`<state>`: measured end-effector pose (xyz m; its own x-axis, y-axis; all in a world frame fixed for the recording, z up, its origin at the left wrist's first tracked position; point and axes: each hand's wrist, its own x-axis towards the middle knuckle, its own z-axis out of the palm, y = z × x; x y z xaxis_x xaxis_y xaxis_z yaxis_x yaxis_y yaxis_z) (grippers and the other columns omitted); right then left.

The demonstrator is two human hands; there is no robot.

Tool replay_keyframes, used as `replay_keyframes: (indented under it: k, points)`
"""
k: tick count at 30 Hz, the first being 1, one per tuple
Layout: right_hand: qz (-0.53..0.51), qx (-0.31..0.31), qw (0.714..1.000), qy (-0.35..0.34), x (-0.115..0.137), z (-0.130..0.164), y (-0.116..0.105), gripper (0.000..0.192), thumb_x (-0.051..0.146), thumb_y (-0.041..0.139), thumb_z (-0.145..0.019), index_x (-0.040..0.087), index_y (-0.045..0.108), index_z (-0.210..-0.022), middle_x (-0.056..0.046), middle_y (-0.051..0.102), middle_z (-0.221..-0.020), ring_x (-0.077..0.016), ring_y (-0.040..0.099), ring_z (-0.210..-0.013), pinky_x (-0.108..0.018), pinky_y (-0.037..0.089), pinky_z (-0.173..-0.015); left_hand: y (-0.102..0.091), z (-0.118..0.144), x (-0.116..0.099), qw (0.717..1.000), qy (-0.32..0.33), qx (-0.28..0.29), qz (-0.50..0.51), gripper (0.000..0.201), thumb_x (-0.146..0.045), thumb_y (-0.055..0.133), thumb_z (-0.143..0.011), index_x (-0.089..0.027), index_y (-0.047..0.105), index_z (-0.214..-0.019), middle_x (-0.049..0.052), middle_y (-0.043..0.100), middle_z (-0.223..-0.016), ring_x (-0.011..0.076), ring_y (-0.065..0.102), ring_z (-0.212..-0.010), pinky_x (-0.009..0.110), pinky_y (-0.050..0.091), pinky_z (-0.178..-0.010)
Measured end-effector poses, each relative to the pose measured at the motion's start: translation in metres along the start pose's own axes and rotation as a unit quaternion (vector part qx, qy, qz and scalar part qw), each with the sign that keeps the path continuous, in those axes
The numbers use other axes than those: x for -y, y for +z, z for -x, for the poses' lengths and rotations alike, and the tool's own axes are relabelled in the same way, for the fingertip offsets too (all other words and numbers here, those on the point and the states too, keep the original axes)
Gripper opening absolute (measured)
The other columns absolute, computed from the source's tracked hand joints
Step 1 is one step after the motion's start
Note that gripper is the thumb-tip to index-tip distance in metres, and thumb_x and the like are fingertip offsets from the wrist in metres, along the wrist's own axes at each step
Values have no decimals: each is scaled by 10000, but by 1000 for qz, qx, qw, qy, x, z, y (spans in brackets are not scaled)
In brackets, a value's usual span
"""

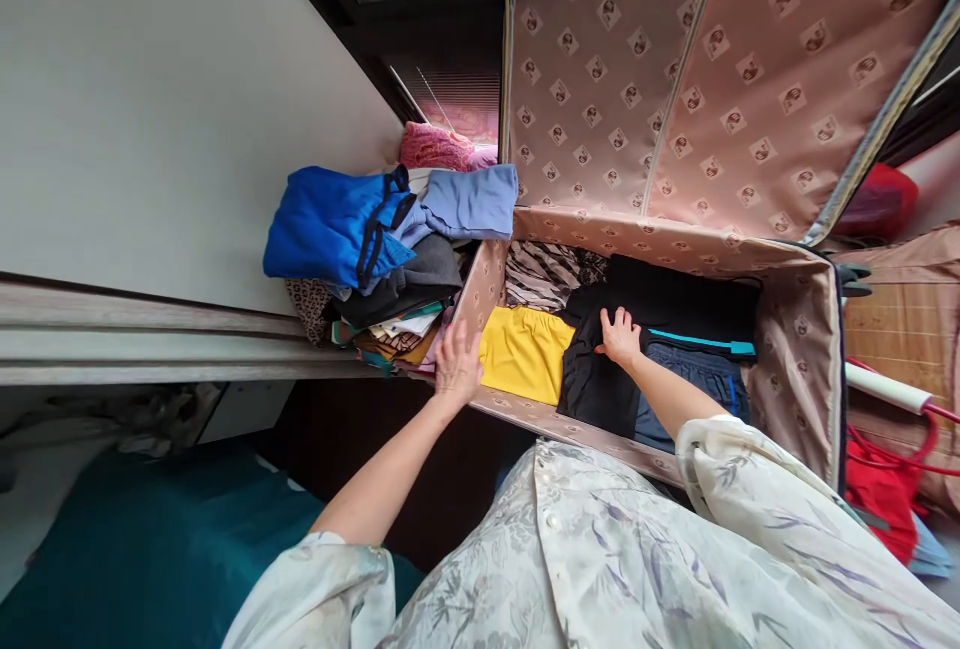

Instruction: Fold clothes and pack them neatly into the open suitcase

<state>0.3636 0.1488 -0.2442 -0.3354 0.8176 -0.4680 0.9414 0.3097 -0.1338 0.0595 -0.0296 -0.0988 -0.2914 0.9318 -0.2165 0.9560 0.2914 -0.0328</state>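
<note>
The open suitcase [795, 364] stands directly in front of the person, its lid [592, 79] raised at the far side; lid and body share a pinkish patterned lining. The surface beneath it cannot be made out.

Right hand [621, 336]: inside the suitcase, palm down, fingers spread, resting on a black garment [600, 394]. Left hand [457, 366]: fingers extended and slightly apart, at the suitcase's left edge, just beside a yellow garment [529, 351]. Whether its fingertips press on the edge cannot be told.

Contents: the yellow garment lies flat at the left end, with a striped garment [538, 274] behind it. The black garment adjoins the yellow one on the right. Dark grey shorts [705, 374] lie further right, partly hidden by the right forearm. A bright blue strip [697, 339] runs behind the shorts.

Outside, left of the suitcase, is a stack of clothes. A blue garment with dark trim [322, 224] and a folded light blue garment [476, 201] lie on top. To the right of the suitcase, a red cloth [881, 504] is visible.
</note>
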Motion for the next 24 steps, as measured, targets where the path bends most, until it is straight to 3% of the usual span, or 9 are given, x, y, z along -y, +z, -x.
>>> replay_keyframes:
  k: [2, 4, 9, 13, 15, 18, 21, 23, 24]
  points:
    - [7, 6, 1000, 7, 4, -1, 2, 1097, 463, 819, -763, 166, 219, -1632, -307, 194, -1654, -425, 206, -1527, -560, 322, -1123, 12, -15, -18, 997, 17, 53, 56, 693, -260, 639, -889, -141, 442, -1543, 218, 255, -1671, 388, 240, -1543, 543, 229, -1236]
    - [13, 8, 1000, 13, 6, -1, 3, 1109, 404, 841, -749, 157, 222, -1636, -312, 192, -1656, -430, 199, -1534, -561, 327, -1128, 26, -39, -34, 987, -18, 114, 112, 763, -310, 667, -890, -95, 381, -1564, 259, 275, -1647, 395, 293, -1521, 518, 275, -1221]
    - [16, 10, 999, 27, 10, -1, 6, 1113, 366, 850, -740, 165, 227, -1640, -312, 193, -1663, -435, 190, -1546, -571, 342, -1126, 57, -117, -53, 952, -125, 222, 172, 1149, -417, 849, -762, -155, 163, -1646, 289, 54, -1698, 477, 170, -1549, 609, 273, -1198]
    - [27, 3, 999, 34, 13, -3, 8, 1106, 384, 852, -739, 186, 239, -1637, -299, 206, -1666, -437, 198, -1546, -585, 350, -1120, 76, -143, -62, 950, -155, 208, 172, 1285, -357, 933, -663, -240, 122, -1653, 287, 135, -1679, 496, 290, -1491, 602, 338, -1149]
    - [26, 2, 999, 39, 13, -3, 8, 1103, 361, 869, -726, 184, 262, -1630, -299, 215, -1662, -437, 207, -1542, -580, 356, -1119, 83, -135, -69, 951, -165, 187, 185, 1222, -292, 894, -720, -195, 106, -1649, 306, 316, -1598, 440, 418, -1433, 526, 381, -1127]
    - [22, 1, 999, 41, 14, -3, 8, 1116, 339, 896, -701, 185, 284, -1623, -303, 216, -1660, -435, 211, -1542, -570, 352, -1126, 90, -108, -78, 938, -137, 228, 222, 948, -239, 733, -866, -108, 174, -1620, 278, 609, -1323, 371, 630, -1209, 454, 472, -1005]
    - [21, 1, 999, 42, 14, -3, 9, 1144, 376, 904, -694, 201, 266, -1627, -299, 205, -1666, -435, 197, -1550, -576, 336, -1136, 87, -94, -77, 935, -3, 256, 246, 615, -149, 655, -860, -152, 492, -1452, 195, 680, -1191, 333, 672, -1086, 428, 493, -950]
    - [26, 5, 999, 45, 13, -3, 10, 1149, 406, 895, -705, 216, 246, -1633, -288, 203, -1672, -430, 191, -1554, -573, 335, -1137, 77, -107, -72, 935, 59, 216, 274, 422, -87, 623, -837, -169, 642, -1251, 161, 675, -1185, 302, 647, -1115, 410, 483, -990]
    - [28, 7, 999, 46, 13, -3, 10, 1143, 411, 889, -713, 222, 241, -1635, -281, 204, -1675, -425, 189, -1555, -568, 337, -1137, 71, -121, -70, 938, 54, 185, 289, 355, -75, 614, -842, -165, 672, -1180, 157, 667, -1194, 292, 631, -1138, 410, 476, -1014]
